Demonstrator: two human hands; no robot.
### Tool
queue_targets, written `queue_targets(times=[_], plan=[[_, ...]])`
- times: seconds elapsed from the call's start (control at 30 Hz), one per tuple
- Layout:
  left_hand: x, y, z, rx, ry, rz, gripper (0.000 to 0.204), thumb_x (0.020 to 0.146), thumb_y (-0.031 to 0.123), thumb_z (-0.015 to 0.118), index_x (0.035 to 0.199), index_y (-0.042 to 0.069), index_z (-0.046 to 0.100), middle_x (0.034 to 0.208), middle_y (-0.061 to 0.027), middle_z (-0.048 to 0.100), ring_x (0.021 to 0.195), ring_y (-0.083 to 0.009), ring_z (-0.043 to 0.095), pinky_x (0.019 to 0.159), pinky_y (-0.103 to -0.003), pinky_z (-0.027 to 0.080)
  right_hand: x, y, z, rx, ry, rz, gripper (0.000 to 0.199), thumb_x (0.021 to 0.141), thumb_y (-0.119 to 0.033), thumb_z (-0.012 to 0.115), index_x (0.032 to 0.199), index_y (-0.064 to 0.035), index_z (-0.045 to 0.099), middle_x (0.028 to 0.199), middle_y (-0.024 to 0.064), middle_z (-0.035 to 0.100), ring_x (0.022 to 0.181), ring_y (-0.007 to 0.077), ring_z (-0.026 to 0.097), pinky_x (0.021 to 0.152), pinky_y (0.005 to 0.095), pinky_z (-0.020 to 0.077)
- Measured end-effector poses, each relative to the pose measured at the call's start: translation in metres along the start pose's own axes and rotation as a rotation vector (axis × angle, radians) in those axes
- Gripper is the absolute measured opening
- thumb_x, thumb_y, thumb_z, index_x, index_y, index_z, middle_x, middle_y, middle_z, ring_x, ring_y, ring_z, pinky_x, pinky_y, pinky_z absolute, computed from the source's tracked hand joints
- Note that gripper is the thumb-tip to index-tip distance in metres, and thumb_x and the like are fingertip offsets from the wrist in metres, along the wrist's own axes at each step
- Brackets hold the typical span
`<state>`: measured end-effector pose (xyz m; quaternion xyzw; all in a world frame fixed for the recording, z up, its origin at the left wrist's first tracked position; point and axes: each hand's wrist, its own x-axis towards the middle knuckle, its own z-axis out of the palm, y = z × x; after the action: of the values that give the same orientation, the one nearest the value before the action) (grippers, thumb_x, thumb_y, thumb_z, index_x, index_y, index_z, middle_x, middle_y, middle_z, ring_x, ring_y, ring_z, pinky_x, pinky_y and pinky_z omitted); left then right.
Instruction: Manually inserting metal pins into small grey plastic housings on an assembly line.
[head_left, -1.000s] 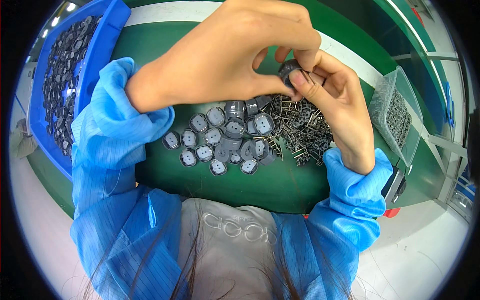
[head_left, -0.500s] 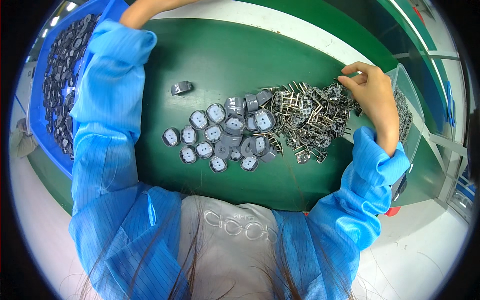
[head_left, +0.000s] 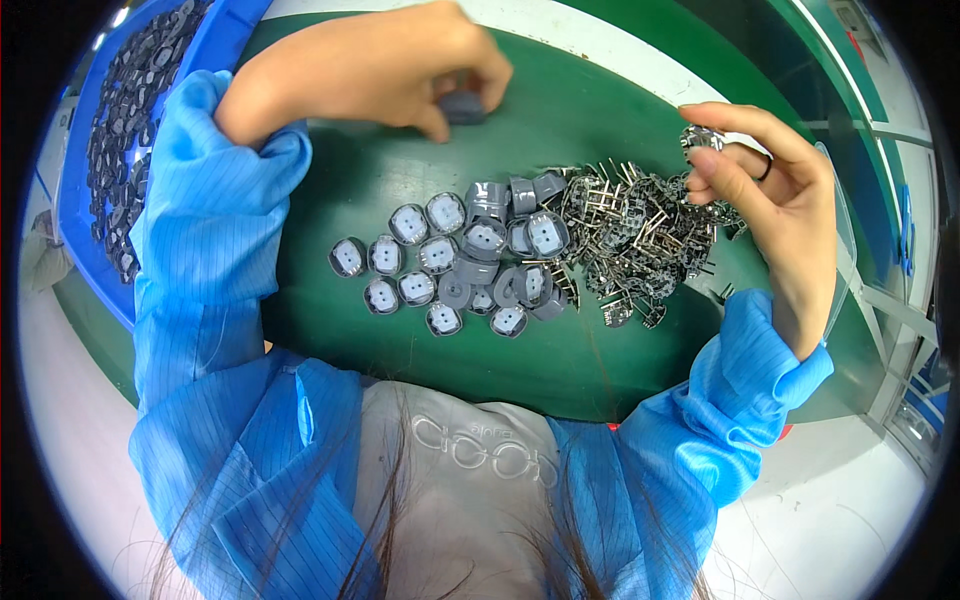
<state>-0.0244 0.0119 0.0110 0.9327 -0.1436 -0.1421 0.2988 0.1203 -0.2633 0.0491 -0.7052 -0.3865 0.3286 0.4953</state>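
Note:
My left hand [head_left: 390,65] is above the far part of the green table, smeared by motion, with its fingers closed round a dark grey plastic cap [head_left: 462,108]. At the right, my right hand [head_left: 780,190] pinches a small round circuit piece [head_left: 702,140] with metal parts between thumb and fingers. Just left of that hand lies a heap of similar circuit pieces [head_left: 640,225] with metal pins. Left of the heap, at the table's middle, is a group of grey caps [head_left: 437,254], many showing pale inner faces and several standing on their sides.
A blue bin [head_left: 75,215] full of dark grey parts stands at the left, beside my left sleeve. Behind my right hand is a clear plastic tray [head_left: 847,225], mostly hidden. The green table [head_left: 370,350] has a white strip [head_left: 570,35] along its far side.
My left hand has come in from the far left and now holds a grey cap; the lone cap on the table no longer shows. My right hand has lifted a circuit piece from the heap.

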Motion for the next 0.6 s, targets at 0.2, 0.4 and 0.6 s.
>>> queue_targets(times=[0.2, 0.4, 0.6], plan=[[0.016, 0.027, 0.003, -0.397, 0.248, -0.155, 0.023, 0.09, 0.003, 0.071, 0.112, -0.004, 0.069, 0.113, -0.0129, 0.064, 0.098, -0.0139, 0.065, 0.079, -0.023, 0.056, -0.004, -0.009, 0.025, 0.032, 0.047, 0.057, 0.021, 0.087, 0.0, 0.074, 0.108, 0.0018, 0.072, 0.093, 0.0066, 0.071, 0.081, 0.0106, 0.066, 0.074, 0.0228, 0.0534], [0.011, 0.047, 0.006, -0.892, 0.355, -0.058, 0.021, 0.086, -0.007, 0.072, 0.107, -0.001, 0.071, 0.12, -0.0107, 0.062, 0.106, -0.0145, 0.064, 0.092, -0.025, 0.057, 0.0, -0.001, 0.039, -0.049, 0.059, -0.105, 0.018, 0.085, 0.002, 0.075, 0.104, 0.0021, 0.074, 0.102, 0.0093, 0.071, 0.09, 0.0134, 0.066, 0.079, 0.0238, 0.0528], [0.013, 0.026, 0.027, -1.0, 0.297, 0.172, 0.024, 0.081, -0.006, 0.079, 0.102, -0.003, 0.068, 0.118, -0.0096, 0.062, 0.102, -0.0136, 0.065, 0.092, -0.025, 0.058, -0.003, -0.005, 0.046, 0.179, 0.233, -0.093, 0.015, 0.087, 0.001, 0.074, 0.102, 0.0027, 0.072, 0.099, 0.01, 0.074, 0.085, 0.0165, 0.069, 0.078, 0.0274, 0.0558]])
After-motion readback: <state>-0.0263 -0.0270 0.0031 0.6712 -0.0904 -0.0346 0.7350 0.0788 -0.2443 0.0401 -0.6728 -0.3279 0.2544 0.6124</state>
